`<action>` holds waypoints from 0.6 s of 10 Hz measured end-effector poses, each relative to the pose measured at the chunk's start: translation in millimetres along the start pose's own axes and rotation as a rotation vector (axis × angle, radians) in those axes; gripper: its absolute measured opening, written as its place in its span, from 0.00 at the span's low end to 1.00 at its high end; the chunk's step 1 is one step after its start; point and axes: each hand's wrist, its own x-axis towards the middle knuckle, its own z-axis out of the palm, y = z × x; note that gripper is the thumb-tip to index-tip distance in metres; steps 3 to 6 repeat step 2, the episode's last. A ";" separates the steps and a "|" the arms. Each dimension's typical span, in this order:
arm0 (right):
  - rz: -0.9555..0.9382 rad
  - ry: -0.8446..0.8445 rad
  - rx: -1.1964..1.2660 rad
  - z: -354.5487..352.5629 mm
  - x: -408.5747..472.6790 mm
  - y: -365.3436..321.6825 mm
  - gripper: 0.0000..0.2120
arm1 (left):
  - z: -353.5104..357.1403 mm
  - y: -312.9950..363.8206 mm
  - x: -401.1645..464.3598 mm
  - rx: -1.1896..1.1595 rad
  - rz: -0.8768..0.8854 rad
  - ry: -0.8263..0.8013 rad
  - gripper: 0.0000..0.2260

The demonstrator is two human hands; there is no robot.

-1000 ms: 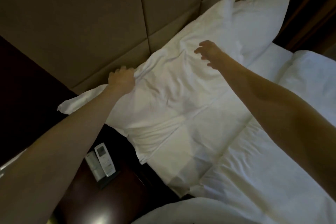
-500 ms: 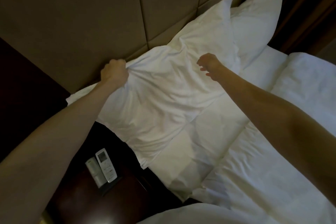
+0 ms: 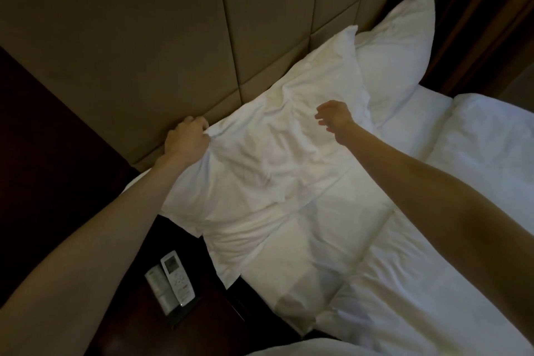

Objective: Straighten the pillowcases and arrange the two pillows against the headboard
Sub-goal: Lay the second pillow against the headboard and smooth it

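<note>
I am bunching the upper-left corner of the near pillow [image 3: 260,159] in my closed left hand [image 3: 187,137] to pull its case taut, my right hand [image 3: 335,117] hovering open and empty above it, the far pillow [image 3: 398,61] leaning on the headboard [image 3: 173,37] at upper right.

- The left hand [image 3: 187,136] is clenched into a fist, knuckles up, pinching a fold of white fabric at its fingertips.
- The left forearm stretches forward from the lower left, bare.
- The right hand [image 3: 335,116] hovers with fingers spread and curled, palm down, holding nothing.
- The right forearm reaches in from the right edge.
</note>
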 end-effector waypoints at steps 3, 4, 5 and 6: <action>-0.130 0.047 0.075 -18.6 -30.1 -7.6 0.07 | -23.0 54.5 -1.9 -0.467 0.199 -0.216 0.07; -0.130 0.047 0.075 -18.6 -30.1 -7.6 0.07 | -23.0 54.5 -1.9 -0.467 0.199 -0.216 0.07; -0.130 0.047 0.075 -18.6 -30.1 -7.6 0.07 | -23.0 54.5 -1.9 -0.467 0.199 -0.216 0.07; -0.130 0.047 0.075 -18.6 -30.1 -7.6 0.07 | -23.0 54.5 -1.9 -0.467 0.199 -0.216 0.07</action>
